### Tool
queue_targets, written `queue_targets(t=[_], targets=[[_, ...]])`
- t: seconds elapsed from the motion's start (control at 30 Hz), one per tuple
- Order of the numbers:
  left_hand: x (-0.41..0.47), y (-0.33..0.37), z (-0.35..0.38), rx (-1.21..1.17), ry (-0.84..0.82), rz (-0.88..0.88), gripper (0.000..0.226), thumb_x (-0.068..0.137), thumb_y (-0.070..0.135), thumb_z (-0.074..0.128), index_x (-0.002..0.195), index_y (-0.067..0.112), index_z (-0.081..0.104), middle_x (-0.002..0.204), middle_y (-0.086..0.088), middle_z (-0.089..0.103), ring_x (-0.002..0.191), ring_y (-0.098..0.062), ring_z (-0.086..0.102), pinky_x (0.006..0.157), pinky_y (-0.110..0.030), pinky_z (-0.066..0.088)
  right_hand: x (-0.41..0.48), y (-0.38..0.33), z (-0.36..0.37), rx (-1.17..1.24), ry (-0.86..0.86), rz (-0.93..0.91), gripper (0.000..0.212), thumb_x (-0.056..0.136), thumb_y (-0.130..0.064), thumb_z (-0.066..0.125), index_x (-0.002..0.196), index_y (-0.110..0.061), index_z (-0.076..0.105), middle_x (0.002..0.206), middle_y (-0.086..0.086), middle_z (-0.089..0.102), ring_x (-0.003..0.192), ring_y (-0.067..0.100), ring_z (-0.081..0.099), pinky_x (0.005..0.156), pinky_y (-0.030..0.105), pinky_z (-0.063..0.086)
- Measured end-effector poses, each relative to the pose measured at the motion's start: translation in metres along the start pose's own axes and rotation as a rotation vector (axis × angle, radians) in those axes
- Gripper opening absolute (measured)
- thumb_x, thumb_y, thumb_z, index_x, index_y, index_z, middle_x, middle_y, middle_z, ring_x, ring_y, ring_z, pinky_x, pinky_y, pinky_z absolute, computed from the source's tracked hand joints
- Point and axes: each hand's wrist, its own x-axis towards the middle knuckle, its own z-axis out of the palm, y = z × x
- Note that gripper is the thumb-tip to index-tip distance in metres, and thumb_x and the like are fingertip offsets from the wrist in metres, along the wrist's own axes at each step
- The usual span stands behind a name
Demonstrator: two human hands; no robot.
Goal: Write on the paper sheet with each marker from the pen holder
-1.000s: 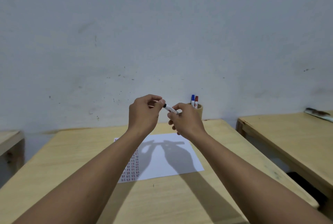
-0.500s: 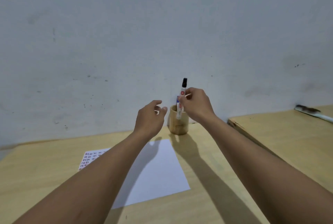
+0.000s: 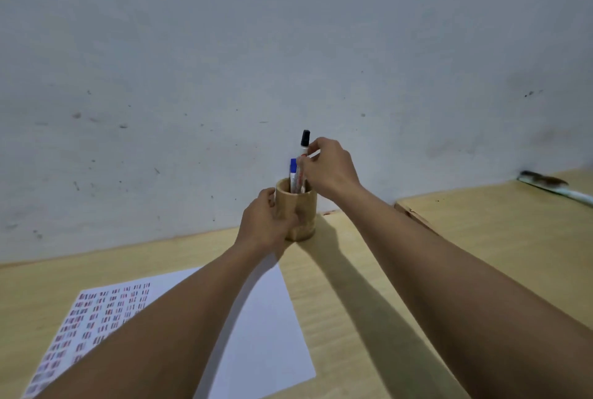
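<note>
A round wooden pen holder (image 3: 303, 206) stands at the back of the table by the wall. My left hand (image 3: 264, 225) grips its left side. My right hand (image 3: 330, 170) pinches a black-capped marker (image 3: 303, 154), upright, with its lower end inside the holder. A blue-capped marker (image 3: 293, 174) stands in the holder beside it. The white paper sheet (image 3: 263, 328) lies in front, its left part filled with rows of short red, blue and dark strokes; my left forearm covers part of it.
The light wooden table (image 3: 346, 302) meets a grey-white wall (image 3: 288, 45). A second wooden table (image 3: 500, 222) stands to the right across a narrow gap, with a long white object (image 3: 558, 188) at its back edge.
My right hand lowered the black-capped marker into the holder. My left hand moved forward from open in the air and took hold of the holder. The view came closer.
</note>
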Motion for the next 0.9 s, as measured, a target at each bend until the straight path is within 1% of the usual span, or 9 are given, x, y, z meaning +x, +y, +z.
queue_targets(t=[0.13,0.2,0.3,0.47,0.57,0.67,0.73,0.83,0.9], targets=[[0.001,-0.005,0.003,-0.056,-0.022,-0.012,0.055,0.072,0.027,0.073,0.124,0.021,0.058,0.109,0.005,0.069,0.099,-0.017,0.067,0.083,-0.040,0.058,-0.003,0.011,0.015,-0.059,-0.089,0.012,0.011,0.090,-0.025,0.066,0.084,-0.017,0.072,0.078,0.000,0.070,0.078,0.020,0.066,0.065,0.030,0.050],[0.002,-0.007,0.004,-0.070,-0.020,-0.003,0.053,0.073,0.024,0.072,0.124,0.021,0.058,0.108,0.006,0.068,0.098,-0.017,0.067,0.080,-0.036,0.058,-0.003,0.015,0.019,-0.094,-0.117,0.024,0.014,0.088,-0.025,0.069,0.084,-0.014,0.076,0.078,0.000,0.067,0.078,0.021,0.063,0.062,0.029,0.044],[0.002,-0.009,0.004,-0.084,-0.016,0.012,0.050,0.075,0.024,0.074,0.123,0.023,0.058,0.104,0.011,0.067,0.096,-0.012,0.068,0.075,-0.026,0.056,-0.004,0.019,0.023,-0.099,-0.164,0.049,0.020,0.088,-0.030,0.073,0.089,-0.010,0.078,0.083,0.004,0.069,0.078,0.021,0.064,0.063,0.030,0.046],[0.000,-0.007,0.004,-0.093,-0.016,0.011,0.052,0.075,0.030,0.075,0.124,0.025,0.058,0.103,0.015,0.067,0.096,-0.009,0.067,0.077,-0.028,0.058,-0.005,0.019,0.023,-0.085,-0.172,0.048,0.025,0.087,-0.033,0.076,0.086,-0.008,0.080,0.078,0.006,0.070,0.073,0.019,0.062,0.061,0.031,0.045],[0.001,-0.005,0.003,-0.100,-0.012,0.017,0.055,0.073,0.033,0.077,0.123,0.026,0.058,0.101,0.017,0.066,0.095,-0.007,0.068,0.068,-0.017,0.051,-0.005,0.018,0.021,-0.073,-0.157,0.059,0.023,0.086,-0.031,0.077,0.083,-0.009,0.078,0.071,0.002,0.066,0.067,0.016,0.060,0.056,0.029,0.042],[-0.003,-0.002,0.002,-0.100,-0.011,0.015,0.059,0.073,0.034,0.082,0.125,0.024,0.057,0.109,0.010,0.068,0.095,-0.006,0.067,0.066,-0.014,0.048,-0.010,0.015,0.012,-0.038,-0.117,0.059,0.015,0.085,-0.027,0.076,0.086,-0.012,0.079,0.075,0.000,0.068,0.066,0.012,0.060,0.056,0.027,0.047],[-0.005,0.000,-0.003,-0.082,-0.007,0.003,0.063,0.075,0.033,0.083,0.130,0.023,0.055,0.116,0.004,0.067,0.094,-0.008,0.064,0.067,-0.015,0.046,-0.014,0.012,0.004,-0.032,-0.079,0.050,0.014,0.086,-0.026,0.073,0.093,-0.015,0.079,0.083,-0.002,0.071,0.068,0.005,0.059,0.054,0.024,0.045],[-0.014,0.007,-0.020,-0.049,0.024,0.000,0.076,0.077,0.038,0.082,0.142,0.021,0.046,0.124,0.000,0.059,0.105,-0.017,0.060,0.079,-0.024,0.046,-0.026,-0.001,-0.016,-0.023,-0.017,0.037,0.013,0.089,-0.025,0.065,0.100,-0.021,0.073,0.089,-0.003,0.070,0.070,0.006,0.062,0.054,0.023,0.043],[-0.028,0.018,-0.033,-0.080,0.085,-0.007,0.070,0.081,0.037,0.079,0.142,0.023,0.047,0.127,-0.001,0.059,0.107,-0.018,0.059,0.084,-0.028,0.047,-0.039,-0.012,-0.033,0.040,0.037,0.000,0.013,0.091,-0.026,0.064,0.101,-0.024,0.071,0.092,-0.003,0.071,0.071,0.005,0.062,0.054,0.022,0.042]])
